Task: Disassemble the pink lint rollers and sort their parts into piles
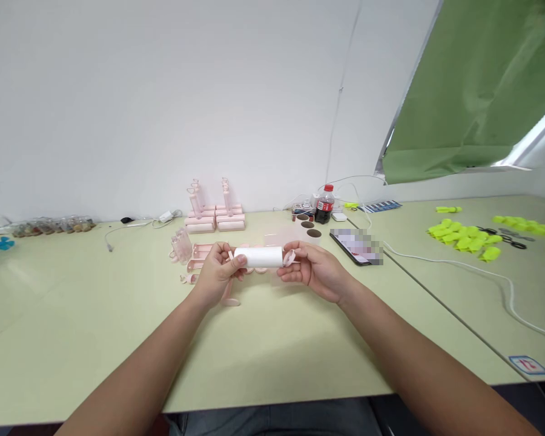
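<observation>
White roll point(258, 257) held level above the pale green table point(272, 357), left hand point(218, 274) clasping its left end, right hand point(315, 271) pinching a pink end cap point(289, 258) at its right end, pink roller parts point(209, 219) stacked behind, cola bottle point(324, 204) and phone point(356, 245) to the right.

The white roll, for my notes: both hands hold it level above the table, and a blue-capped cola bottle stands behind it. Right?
Not quite. The head view shows the cola bottle has a red cap, not blue. Otherwise yes: the left hand and right hand hold the white roll level above the table, the bottle behind it.
</observation>
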The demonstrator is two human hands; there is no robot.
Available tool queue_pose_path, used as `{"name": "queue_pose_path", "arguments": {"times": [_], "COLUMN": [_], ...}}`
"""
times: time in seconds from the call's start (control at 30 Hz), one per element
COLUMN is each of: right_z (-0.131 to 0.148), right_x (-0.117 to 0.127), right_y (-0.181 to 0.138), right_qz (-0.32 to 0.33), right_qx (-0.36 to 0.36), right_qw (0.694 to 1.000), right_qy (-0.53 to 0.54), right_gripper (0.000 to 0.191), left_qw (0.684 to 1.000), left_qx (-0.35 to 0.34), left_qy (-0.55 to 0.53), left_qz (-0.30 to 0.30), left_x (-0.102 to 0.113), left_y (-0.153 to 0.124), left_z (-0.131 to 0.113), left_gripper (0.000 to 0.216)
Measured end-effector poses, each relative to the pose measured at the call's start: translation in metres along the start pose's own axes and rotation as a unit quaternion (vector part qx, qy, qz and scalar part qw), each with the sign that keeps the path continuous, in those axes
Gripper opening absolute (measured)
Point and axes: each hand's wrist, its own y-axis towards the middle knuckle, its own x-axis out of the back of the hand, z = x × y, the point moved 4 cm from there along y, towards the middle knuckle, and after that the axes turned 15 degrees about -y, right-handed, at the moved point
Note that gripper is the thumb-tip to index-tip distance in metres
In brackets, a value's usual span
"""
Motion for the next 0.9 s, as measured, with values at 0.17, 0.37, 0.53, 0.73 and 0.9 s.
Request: {"name": "queue_pose_path", "arguments": {"times": [0.17, 0.37, 0.53, 0.73, 0.9], "right_z": [0.011, 0.021, -0.014, -0.059, -0.037], "right_x": [0.017, 0.013, -0.045, -0.067, -0.056], "right_y": [0.000, -0.008, -0.015, 0.002, 0.002], "right_qz": [-0.068, -0.166, -0.025, 0.033, -0.058], "right_qx": [0.043, 0.173, 0.255, 0.174, 0.202], "right_qw": [0.997, 0.897, 0.695, 0.617, 0.793], "right_qy": [-0.017, -0.371, -0.672, -0.767, -0.572], "right_gripper": [0.013, 0.021, 0.016, 0.021, 0.028], "left_qw": [0.997, 0.981, 0.966, 0.971, 0.975], "left_qx": [0.018, 0.021, 0.015, 0.022, 0.043], "left_qy": [-0.060, -0.171, -0.221, -0.209, -0.193], "left_qz": [-0.036, -0.089, -0.135, -0.117, -0.105], "left_x": [0.002, 0.006, 0.006, -0.002, -0.004], "left_y": [0.003, 0.007, 0.007, 0.004, 0.001], "left_z": [-0.002, -0.012, -0.017, -0.019, -0.011], "left_gripper": [0.055, 0.017, 0.017, 0.022, 0.025]}}
